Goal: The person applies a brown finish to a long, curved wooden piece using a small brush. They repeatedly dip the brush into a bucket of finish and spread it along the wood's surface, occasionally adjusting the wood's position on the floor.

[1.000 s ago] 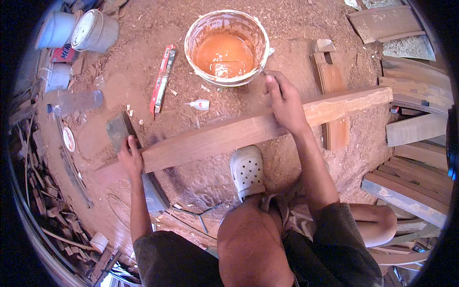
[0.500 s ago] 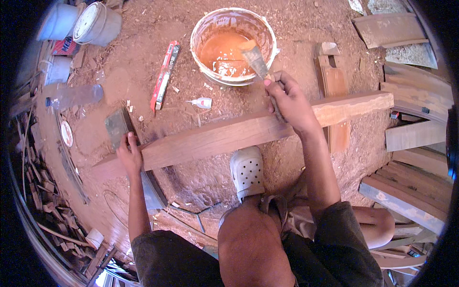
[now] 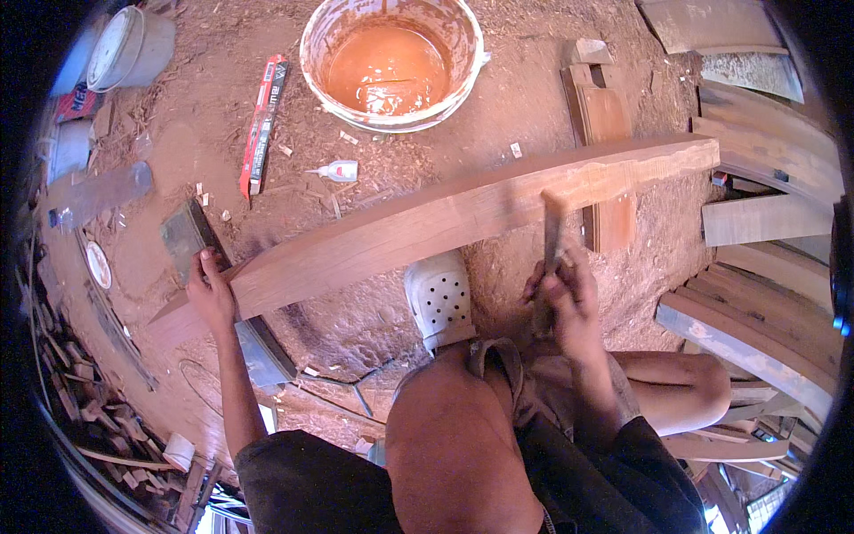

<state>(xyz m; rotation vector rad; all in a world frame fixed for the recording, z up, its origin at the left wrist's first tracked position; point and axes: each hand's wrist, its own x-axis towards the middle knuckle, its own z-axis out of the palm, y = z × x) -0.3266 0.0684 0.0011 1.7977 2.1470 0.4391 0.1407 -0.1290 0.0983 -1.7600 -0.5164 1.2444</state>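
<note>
A long wooden beam [image 3: 400, 222] lies slantwise before me, its left part across a dark block [image 3: 191, 236] and its right part across a shorter plank. Around the beam's left part my left hand [image 3: 212, 289] is closed, fingers over the upper edge. My right hand [image 3: 569, 298] grips a paintbrush [image 3: 553, 227], somewhat blurred, its orange-tinted bristles at the beam's near side, right of the middle. Whether they press on the wood is hard to tell. Beyond the beam stands a white bucket [image 3: 467, 98] holding orange-brown liquid [image 3: 387, 71]. The beam's right stretch looks lighter than its left.
A small white glue bottle [image 3: 339, 171] and a red-and-black narrow box [image 3: 264, 125] lie past the beam. A clear plastic bottle [image 3: 102, 194] rests at left, near lidded buckets [image 3: 133, 49]. Stacked boards [image 3: 756, 334] line the right side; wood scraps [image 3: 80, 383] are heaped at left.
My right hand has brought the paintbrush from the bucket's rim back toward me, down to the beam. My left hand keeps its hold. The whole view has shifted slightly.
</note>
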